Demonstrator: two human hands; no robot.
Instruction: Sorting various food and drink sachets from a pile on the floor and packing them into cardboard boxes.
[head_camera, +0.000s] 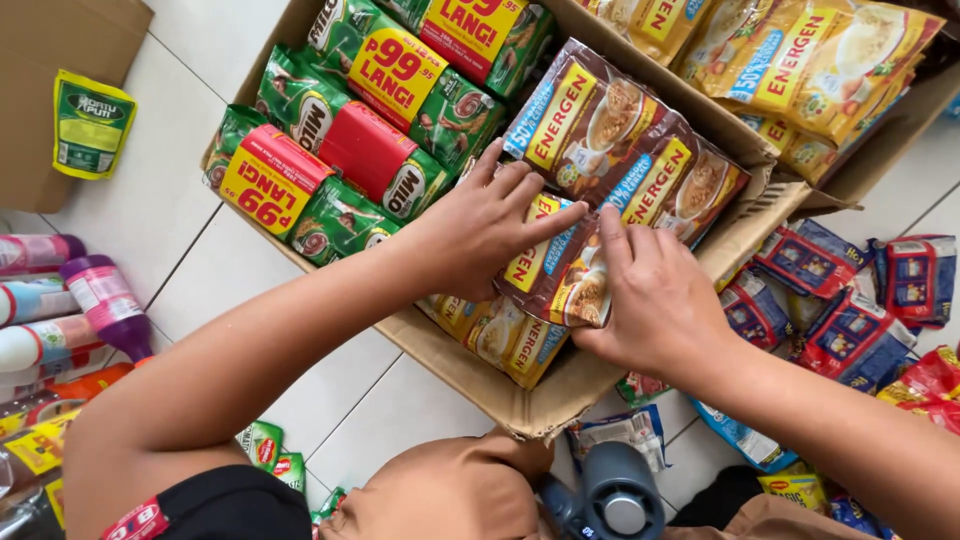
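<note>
Both my hands rest on a strip of brown drink-mix sachets (610, 150) inside an open cardboard box (470, 375). My left hand (480, 225) lies flat with spread fingers on one brown sachet (560, 275). From the right side, my right hand (650, 295) grips the same sachet with thumb and fingers. Green packs with red and yellow labels (340, 150) fill the box's left part. Yellowish sachets (505, 340) lie under the brown one.
A second box of yellow sachets (820, 70) sits at the upper right. Blue and red packets (850, 320) lie on the tiled floor to the right. Bottles (70, 300) lie at the left; a small green packet (92, 125) rests on cardboard.
</note>
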